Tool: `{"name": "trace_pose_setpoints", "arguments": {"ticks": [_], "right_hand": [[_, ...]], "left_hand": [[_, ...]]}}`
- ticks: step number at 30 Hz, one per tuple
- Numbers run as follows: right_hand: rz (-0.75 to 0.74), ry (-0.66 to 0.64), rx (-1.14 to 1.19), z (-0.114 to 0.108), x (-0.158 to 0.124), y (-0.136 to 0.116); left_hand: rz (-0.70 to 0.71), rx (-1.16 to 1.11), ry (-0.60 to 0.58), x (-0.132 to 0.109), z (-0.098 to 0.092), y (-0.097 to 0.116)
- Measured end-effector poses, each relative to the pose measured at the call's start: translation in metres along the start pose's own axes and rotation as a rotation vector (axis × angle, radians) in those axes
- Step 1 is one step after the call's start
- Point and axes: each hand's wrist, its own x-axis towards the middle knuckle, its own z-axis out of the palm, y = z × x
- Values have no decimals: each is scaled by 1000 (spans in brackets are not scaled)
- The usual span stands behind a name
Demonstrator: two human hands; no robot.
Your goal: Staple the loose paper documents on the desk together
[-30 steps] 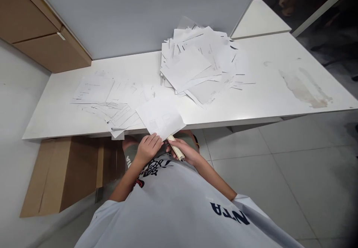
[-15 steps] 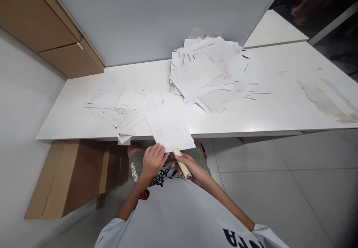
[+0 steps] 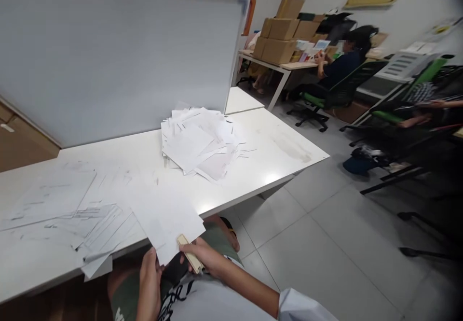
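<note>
My left hand [image 3: 150, 277] pinches the near edge of a white sheet of paper [image 3: 170, 222] that overhangs the front edge of the white table [image 3: 267, 159]. Close to the sheet's near corner, my right hand [image 3: 202, 256] is closed around a small beige stapler [image 3: 190, 254]. Both hands sit low, in front of my lap, below the table edge. Loose sheets [image 3: 61, 205] are spread on the table to the left of the held sheet. A thick heap of papers [image 3: 198, 142] lies further back in the middle.
A grey partition panel [image 3: 115, 55] stands along the table's far side. To the right is tiled floor [image 3: 325, 244]. Further off, a seated person [image 3: 336, 67] works at a desk stacked with cardboard boxes [image 3: 282, 31], with office chairs [image 3: 408, 99] nearby.
The camera has swung up and to the right, bringing the room and a seated person into view. My hands still hold the sheet and the stapler at the table's front edge.
</note>
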Motion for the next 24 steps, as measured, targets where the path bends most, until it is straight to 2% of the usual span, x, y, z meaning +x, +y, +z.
{"name": "trace_pose_setpoints", "arguments": {"ticks": [1, 3, 7, 12, 16, 24], "right_hand": [[-7, -21, -4, 0, 2, -1], [-15, -53, -2, 1, 4, 0], [-6, -46, 52, 3, 11, 7], [-75, 9, 70, 3, 20, 15], [-137, 82, 74, 4, 25, 19], [-233, 33, 84, 7, 24, 16]], "left_hand": [[-85, -84, -74, 1, 5, 4], [-154, -151, -138, 2, 12, 13], [-120, -60, -128, 7, 17, 22], [-87, -32, -166, 16, 10, 18], [-152, -50, -225, 21, 7, 19], [-79, -188, -144, 8, 26, 28]]}}
